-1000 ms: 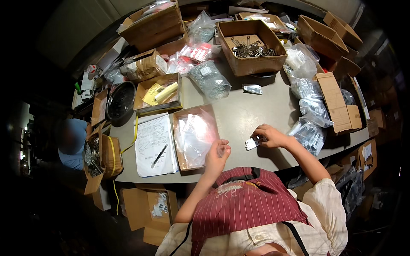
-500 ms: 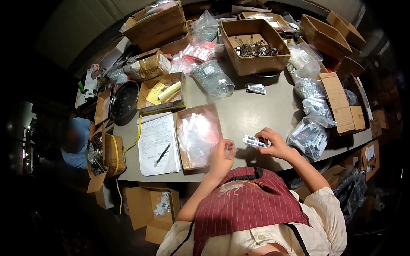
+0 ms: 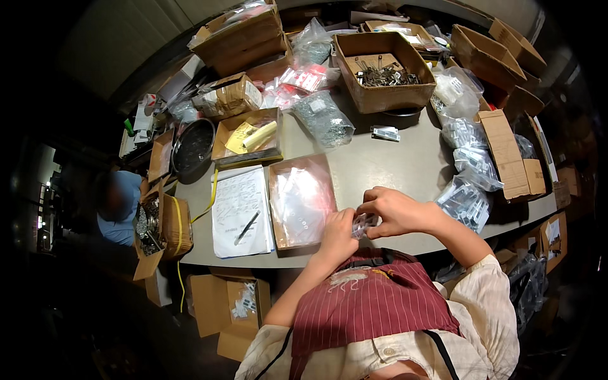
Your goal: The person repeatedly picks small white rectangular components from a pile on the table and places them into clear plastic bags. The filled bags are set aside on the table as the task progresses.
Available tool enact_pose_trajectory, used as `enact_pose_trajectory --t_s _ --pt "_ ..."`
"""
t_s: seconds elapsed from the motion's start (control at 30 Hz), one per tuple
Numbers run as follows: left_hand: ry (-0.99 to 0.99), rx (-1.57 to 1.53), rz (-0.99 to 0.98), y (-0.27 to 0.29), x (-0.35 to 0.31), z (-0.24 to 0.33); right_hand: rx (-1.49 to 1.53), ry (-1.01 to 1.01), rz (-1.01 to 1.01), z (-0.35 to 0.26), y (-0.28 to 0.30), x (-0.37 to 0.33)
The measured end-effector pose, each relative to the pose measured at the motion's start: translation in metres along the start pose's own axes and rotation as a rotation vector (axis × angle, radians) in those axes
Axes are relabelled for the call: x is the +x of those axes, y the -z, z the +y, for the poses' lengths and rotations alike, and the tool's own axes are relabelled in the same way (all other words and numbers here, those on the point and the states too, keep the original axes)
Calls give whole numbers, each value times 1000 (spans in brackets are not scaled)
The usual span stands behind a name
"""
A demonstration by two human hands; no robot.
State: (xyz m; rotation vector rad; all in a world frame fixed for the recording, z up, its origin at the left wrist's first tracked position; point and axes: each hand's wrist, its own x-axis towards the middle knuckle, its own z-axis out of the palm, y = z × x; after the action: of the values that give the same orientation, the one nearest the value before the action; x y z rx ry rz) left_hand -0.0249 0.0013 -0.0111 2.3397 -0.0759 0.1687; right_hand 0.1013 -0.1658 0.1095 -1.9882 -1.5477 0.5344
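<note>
At the table's near edge my two hands meet. Closed fingers of my left hand (image 3: 340,233) hold a small clear plastic bag (image 3: 362,227). My right hand (image 3: 400,212) comes in from the right, its fingers bent down over the bag's mouth, closed on a flat silvery part with dark slots. That part is mostly hidden by the fingers and the bag. Just left of my left hand lies a shallow cardboard box (image 3: 278,239) filled with clear plastic bags (image 3: 303,199). Another flat slotted part (image 3: 386,133) lies farther back on the table.
Papers (image 3: 237,190) with a pen (image 3: 247,228) lie left of the shallow box. Bags of silvery parts (image 3: 465,199) line the right side. A deep carton (image 3: 380,101) of metal pieces stands at the back. Another person (image 3: 118,206) is at the far left.
My right hand has moved left with the slotted part to the bag in my left hand. The part showed plainly before and is now mostly covered. The view has shifted slightly.
</note>
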Motion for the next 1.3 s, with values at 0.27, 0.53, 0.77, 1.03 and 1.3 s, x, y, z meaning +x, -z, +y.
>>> enact_pose_trajectory --t_s 0.27,0.53,0.77,1.03,1.3 --pt "422 -1511 -391 85 24 62 157 -137 71 -29 50 46" --pt "484 -1901 -461 113 45 75 383 123 398 -29 59 64" --pt "374 -1916 -472 116 46 78 364 161 427 -30 65 48" --pt "236 -1707 -347 122 42 84 214 227 264 -49 69 36" --pt "207 -1211 -428 149 37 104 31 521 306 -50 76 38"
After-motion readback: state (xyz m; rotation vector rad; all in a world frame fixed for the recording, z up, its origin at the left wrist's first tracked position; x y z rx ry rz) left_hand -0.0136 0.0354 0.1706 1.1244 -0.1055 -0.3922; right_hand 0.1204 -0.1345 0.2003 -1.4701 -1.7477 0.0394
